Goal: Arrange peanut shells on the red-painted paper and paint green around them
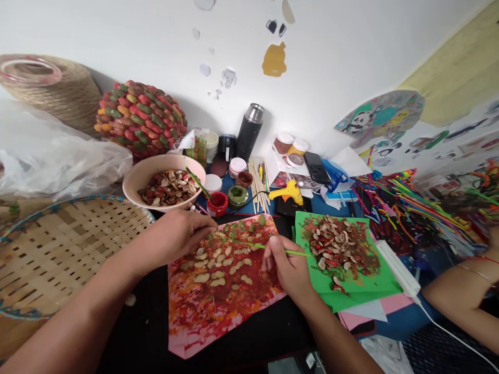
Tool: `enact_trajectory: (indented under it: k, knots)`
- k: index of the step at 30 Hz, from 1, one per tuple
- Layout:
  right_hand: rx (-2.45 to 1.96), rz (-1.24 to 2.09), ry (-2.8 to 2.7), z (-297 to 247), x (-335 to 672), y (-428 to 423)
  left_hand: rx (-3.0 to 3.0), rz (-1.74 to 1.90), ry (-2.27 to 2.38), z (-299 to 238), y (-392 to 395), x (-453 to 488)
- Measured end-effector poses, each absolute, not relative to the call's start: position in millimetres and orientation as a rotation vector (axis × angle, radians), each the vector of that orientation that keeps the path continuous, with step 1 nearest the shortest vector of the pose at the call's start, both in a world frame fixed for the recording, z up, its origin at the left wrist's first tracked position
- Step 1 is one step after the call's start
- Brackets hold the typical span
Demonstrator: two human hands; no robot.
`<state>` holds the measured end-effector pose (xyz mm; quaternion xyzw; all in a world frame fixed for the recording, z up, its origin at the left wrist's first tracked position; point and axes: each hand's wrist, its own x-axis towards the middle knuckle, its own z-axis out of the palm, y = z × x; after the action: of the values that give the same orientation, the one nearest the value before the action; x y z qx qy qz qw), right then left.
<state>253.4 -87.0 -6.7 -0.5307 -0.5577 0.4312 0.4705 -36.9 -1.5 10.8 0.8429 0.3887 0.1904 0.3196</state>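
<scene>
My right hand grips a thin green paintbrush over the paint-smeared pink sheet. The brush's tip points left, towards the fingertips of my left hand. Those fingers are pinched together above the sheet's upper left part; what they hold is hidden. Between and below my hands lie several unpainted peanut shells on the sheet. A few green-painted shells rest along its top edge. Just beyond are an open jar of green paint and one of red paint, with another brush standing in the red.
A pink bowl of shells and a woven basket stand left. Shell pieces cover a green sheet at right. Behind are a yellow glue gun, a black thermos and a shell-covered ball. Another person's arm shows far right.
</scene>
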Motion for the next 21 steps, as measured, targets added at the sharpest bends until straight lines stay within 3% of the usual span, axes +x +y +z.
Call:
enact_trajectory:
  k: [21]
  knots:
    - [-1.279,1.070,-1.447,-7,243,-96,2.187,0.554,1.046,8,-1,-33]
